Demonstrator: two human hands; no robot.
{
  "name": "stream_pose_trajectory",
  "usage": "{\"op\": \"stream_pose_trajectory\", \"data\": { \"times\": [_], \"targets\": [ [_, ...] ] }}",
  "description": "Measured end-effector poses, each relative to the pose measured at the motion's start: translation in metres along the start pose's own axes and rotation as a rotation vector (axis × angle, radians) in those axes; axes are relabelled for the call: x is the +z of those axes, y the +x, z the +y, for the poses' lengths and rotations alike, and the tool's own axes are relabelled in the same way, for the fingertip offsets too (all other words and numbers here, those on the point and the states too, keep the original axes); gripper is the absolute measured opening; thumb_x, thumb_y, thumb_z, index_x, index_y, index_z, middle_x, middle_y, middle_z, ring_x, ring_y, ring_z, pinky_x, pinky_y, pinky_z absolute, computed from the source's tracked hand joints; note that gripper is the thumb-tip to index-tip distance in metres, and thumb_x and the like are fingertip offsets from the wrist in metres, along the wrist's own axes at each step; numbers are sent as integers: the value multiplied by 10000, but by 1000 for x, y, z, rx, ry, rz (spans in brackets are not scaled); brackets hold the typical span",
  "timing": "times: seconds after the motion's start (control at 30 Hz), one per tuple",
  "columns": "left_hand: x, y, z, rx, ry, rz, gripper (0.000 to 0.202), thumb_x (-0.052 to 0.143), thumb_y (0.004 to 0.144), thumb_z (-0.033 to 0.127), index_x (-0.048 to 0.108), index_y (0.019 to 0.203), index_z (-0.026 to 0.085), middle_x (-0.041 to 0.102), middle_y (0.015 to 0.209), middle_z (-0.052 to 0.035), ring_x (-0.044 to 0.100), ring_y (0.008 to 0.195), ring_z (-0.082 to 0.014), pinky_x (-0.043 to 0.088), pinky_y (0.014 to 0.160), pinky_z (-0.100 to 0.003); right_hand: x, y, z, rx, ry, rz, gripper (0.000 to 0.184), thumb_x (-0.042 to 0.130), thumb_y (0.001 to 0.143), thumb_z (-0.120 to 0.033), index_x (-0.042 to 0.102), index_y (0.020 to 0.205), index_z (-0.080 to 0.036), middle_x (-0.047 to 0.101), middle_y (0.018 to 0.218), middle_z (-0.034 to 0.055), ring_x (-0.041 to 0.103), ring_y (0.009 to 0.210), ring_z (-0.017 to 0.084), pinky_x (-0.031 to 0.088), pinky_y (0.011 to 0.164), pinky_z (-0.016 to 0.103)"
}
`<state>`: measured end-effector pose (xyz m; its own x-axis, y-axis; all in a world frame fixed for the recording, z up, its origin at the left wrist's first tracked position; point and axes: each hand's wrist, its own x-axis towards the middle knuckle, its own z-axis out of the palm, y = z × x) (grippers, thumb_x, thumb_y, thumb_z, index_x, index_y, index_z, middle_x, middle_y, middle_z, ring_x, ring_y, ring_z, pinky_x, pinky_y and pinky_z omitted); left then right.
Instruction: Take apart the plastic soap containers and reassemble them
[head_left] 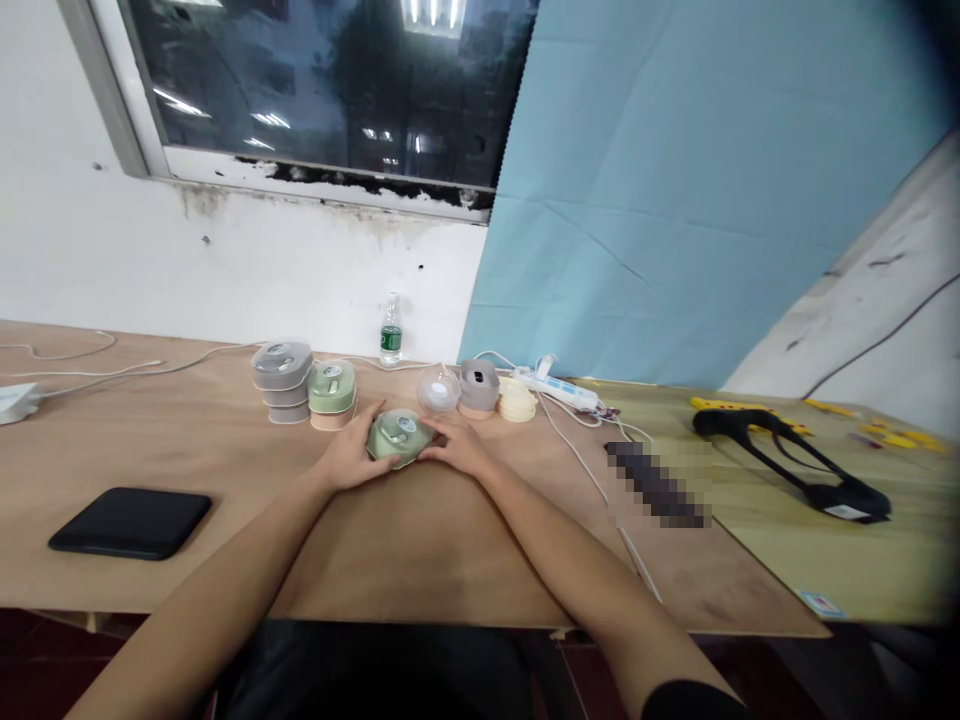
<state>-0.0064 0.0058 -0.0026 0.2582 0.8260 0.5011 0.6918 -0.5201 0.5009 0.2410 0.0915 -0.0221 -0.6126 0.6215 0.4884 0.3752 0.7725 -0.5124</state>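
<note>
A green rounded container with a clear lid (401,436) rests on the table between my two hands. My left hand (354,452) curves around its left side, thumb at the front edge. On the other side, the fingers and thumb of my right hand (455,445) press against its right edge. Just behind stands a green-and-peach stack of containers (332,394), with a taller grey stack (283,381) to its left. Behind my right hand are a clear dome-shaped lid (439,388), a grey-and-peach container stack (478,388) and a pile of cream-coloured pieces (517,399).
A water bottle (391,332) stands by the wall. A white power strip (556,388) with cables lies at the back right. A black flat case (131,523) lies at left, a blurred-out dark object (656,485) and a black strap-like frame (795,465) at right.
</note>
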Motion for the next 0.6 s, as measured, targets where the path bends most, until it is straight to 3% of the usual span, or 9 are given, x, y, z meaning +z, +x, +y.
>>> {"op": "stream_pose_trajectory", "data": {
  "times": [0.17,0.33,0.43,0.6],
  "targets": [
    [-2,-1,-3,-35,-63,13,917,638,741,499,195,1465,151,390,1439,-172,444,1275,-323,416,1019,-446,9,2,9,247,262,9,660,785,626,-466,630,1213,-210,703,800,20,615,671,168,506,693,317],
    [-3,-1,-1,-4,-72,8,878,639,741,497,232,1450,179,385,1444,-152,432,1281,-315,423,1012,-438,9,7,16,427,612,204,454,665,725,-536,682,1001,-176,714,924,53,618,580,129,505,570,265],
    [-4,0,2,30,-29,2,815,623,751,502,292,1423,181,410,1418,-146,443,1262,-313,414,1016,-443,6,12,14,592,794,332,375,614,788,-505,642,967,-177,717,862,48,606,498,110,491,499,234],
    [-4,0,3,50,-11,-1,745,609,761,506,354,1383,185,463,1363,-132,473,1226,-299,413,1011,-432,0,16,12,731,992,345,217,602,837,-356,592,949,-170,721,803,43,621,497,104,495,476,202]
  ]
}}
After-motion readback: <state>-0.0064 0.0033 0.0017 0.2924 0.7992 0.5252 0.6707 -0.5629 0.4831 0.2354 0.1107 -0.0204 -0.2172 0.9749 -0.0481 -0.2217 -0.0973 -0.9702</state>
